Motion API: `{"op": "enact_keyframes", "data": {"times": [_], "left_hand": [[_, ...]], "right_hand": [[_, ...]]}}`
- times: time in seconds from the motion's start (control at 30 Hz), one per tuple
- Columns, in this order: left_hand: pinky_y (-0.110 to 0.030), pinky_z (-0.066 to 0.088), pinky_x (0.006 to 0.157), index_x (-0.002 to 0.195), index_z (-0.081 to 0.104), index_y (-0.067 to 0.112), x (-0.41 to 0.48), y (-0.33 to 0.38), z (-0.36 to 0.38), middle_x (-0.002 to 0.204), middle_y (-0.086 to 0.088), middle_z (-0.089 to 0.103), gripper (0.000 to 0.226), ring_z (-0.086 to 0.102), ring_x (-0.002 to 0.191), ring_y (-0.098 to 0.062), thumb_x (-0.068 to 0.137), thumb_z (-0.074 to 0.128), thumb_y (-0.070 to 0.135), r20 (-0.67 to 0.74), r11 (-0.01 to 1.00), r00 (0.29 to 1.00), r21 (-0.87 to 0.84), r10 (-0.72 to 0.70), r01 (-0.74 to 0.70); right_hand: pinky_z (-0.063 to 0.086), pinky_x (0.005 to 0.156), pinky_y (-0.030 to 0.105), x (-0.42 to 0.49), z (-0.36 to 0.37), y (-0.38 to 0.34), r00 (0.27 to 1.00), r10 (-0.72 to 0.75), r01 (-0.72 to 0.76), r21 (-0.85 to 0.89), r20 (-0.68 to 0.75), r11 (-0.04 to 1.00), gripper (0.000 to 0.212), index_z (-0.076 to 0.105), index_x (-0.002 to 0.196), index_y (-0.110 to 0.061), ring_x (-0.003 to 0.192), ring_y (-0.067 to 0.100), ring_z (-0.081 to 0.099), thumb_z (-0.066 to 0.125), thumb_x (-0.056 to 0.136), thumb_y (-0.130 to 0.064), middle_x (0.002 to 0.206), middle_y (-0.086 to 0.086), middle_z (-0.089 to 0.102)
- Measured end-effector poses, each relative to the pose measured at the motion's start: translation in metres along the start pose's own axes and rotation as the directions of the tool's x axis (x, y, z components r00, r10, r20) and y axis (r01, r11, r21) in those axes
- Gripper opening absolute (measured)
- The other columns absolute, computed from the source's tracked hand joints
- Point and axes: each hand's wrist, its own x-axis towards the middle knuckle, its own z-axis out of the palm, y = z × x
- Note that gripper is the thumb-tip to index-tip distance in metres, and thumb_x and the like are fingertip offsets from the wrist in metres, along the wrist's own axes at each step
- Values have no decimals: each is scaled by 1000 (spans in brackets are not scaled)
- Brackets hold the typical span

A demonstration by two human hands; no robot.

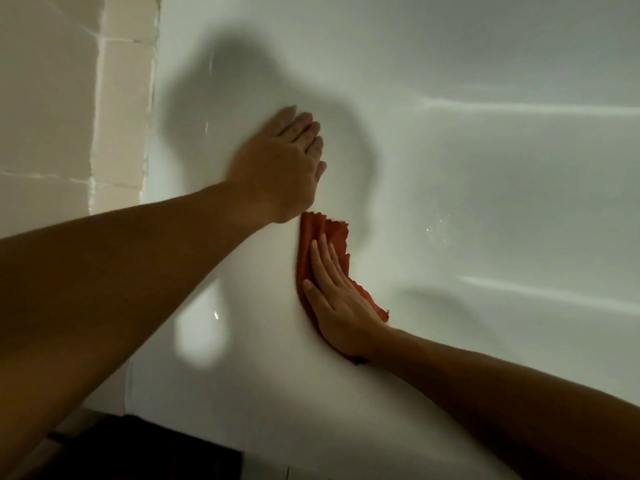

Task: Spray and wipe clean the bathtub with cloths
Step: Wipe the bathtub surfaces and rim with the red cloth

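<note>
Red cloth under flat right grip, on bathtub; left grip — just above

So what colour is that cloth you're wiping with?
The cloth under the right hand is orange-red, plain, seen in the head view.

Pretty dim shot overall, with a murky greenish-grey cast over the white bathtub. Light seems to come from behind the camera: the left hand throws a big soft-edged shadow up the tub wall, and the forearms go nearly black down low. There's one blown-out glare patch on the rim at lower left, plus pale streaks at right. Everything's a bit soft, and the tile lines bow near the left edge.
</note>
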Motion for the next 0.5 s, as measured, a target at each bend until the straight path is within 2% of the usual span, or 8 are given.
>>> {"op": "enact_keyframes", "data": {"times": [0.17,0.3,0.37,0.43,0.5], "left_hand": [[-44,2,127,158,22,4,7,8,4,166,-15,19,63,9,157,-27,107,9,38,-23,999,1000,-51,-17,16],[-43,3,127,158,25,4,8,7,7,166,-15,22,63,12,156,-26,107,10,38,-33,998,999,-62,-16,14],[-42,2,128,157,26,4,9,9,5,165,-15,23,62,12,156,-26,108,11,37,-42,996,999,-84,-21,18],[-40,1,128,157,26,4,8,9,3,165,-15,23,60,12,156,-26,109,13,37,-29,995,1000,-99,-7,4],[-39,2,128,157,27,4,9,6,4,165,-15,25,59,15,156,-26,109,14,36,-44,995,999,-100,8,-13]], "right_hand": [[-8,127,49,22,-9,-5,990,93,-83,93,-108,992,62,-28,152,-39,147,3,-34,14,108,-52,158,-20,-38],[-14,123,54,8,4,-5,998,4,-3,19,-55,1000,57,-33,144,-50,144,2,-38,11,108,-54,155,-25,-41],[-15,121,59,21,0,-5,996,18,-12,57,-91,998,54,-35,138,-58,144,4,-40,9,107,-55,154,-27,-43],[-21,118,59,39,-3,-9,984,33,-12,118,-176,993,52,-34,136,-61,143,4,-41,7,106,-56,152,-27,-44],[-23,117,51,44,-1,-3,981,10,12,114,-195,993,51,-33,138,-60,143,3,-41,6,106,-56,152,-27,-45]]}}
